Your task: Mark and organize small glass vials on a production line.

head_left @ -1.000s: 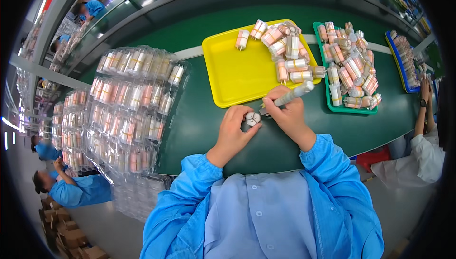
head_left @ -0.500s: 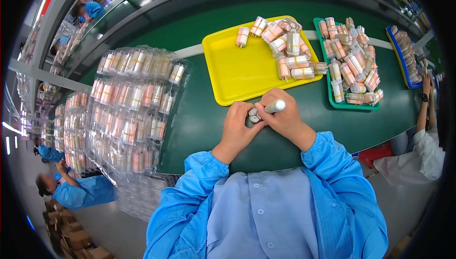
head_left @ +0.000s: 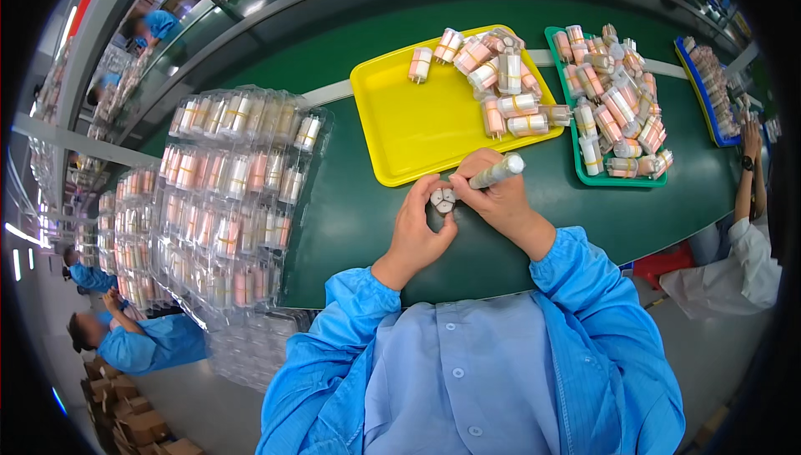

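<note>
Over the near edge of the green table, my left hand (head_left: pixel 420 225) is closed around a small bundle of cylinders (head_left: pixel 442 199), its pale round ends facing up. My right hand (head_left: pixel 502 204) grips a thick, pale, pen-like marker (head_left: pixel 498 170), slanted with its rounded end up and to the right. The marker's lower end is hidden by my fingers, close beside the bundle. Just beyond both hands lies a yellow tray (head_left: pixel 400 138), with banded bundles of pink and white cylinders (head_left: pixel 509 71) in its right part.
A green tray (head_left: pixel 609 179) heaped with similar bundles stands right of the yellow one. Stacked clear plastic trays (head_left: pixel 229 179) of bundles fill the left side. A blue tray (head_left: pixel 699 92) lies at far right, near a co-worker's hand (head_left: pixel 751 139).
My right hand has drawn the marker slightly up and right, away from the bundle. The bundle's round ends now show more openly in my left hand.
</note>
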### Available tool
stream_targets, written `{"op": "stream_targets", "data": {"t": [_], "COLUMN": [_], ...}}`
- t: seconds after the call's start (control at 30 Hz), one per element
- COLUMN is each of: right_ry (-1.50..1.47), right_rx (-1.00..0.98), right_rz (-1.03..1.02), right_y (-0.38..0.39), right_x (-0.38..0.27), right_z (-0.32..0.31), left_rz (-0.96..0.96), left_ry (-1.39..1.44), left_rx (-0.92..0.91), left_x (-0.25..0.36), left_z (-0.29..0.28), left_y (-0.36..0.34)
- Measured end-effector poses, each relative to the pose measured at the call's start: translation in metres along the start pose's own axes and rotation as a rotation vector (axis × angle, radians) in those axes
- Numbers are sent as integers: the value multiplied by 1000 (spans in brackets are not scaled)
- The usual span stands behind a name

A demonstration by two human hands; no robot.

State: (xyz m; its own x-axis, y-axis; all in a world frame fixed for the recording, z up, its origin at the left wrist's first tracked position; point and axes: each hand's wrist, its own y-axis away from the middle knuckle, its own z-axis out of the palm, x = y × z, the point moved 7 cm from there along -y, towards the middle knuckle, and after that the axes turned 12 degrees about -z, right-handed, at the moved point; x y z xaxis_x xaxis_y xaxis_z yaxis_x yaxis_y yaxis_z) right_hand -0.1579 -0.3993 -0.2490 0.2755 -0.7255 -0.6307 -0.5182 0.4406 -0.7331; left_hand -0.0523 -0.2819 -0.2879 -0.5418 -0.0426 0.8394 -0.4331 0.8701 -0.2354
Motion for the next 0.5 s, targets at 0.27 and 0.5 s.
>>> {"op": "stream_targets", "data": {"t": [0.27,0.5], "right_ry": [58,94], "right_rx": [-14,-53], "right_rz": [-7,6], "right_y": [-1,-1], "right_x": [-3,-3], "right_z": [1,9], "left_rz": [-16,31], "left_ry": [36,-156], "left_rx": [-24,115], "left_x": [0,11], "left_z": [1,-5], "left_y": [-1,-4]}}
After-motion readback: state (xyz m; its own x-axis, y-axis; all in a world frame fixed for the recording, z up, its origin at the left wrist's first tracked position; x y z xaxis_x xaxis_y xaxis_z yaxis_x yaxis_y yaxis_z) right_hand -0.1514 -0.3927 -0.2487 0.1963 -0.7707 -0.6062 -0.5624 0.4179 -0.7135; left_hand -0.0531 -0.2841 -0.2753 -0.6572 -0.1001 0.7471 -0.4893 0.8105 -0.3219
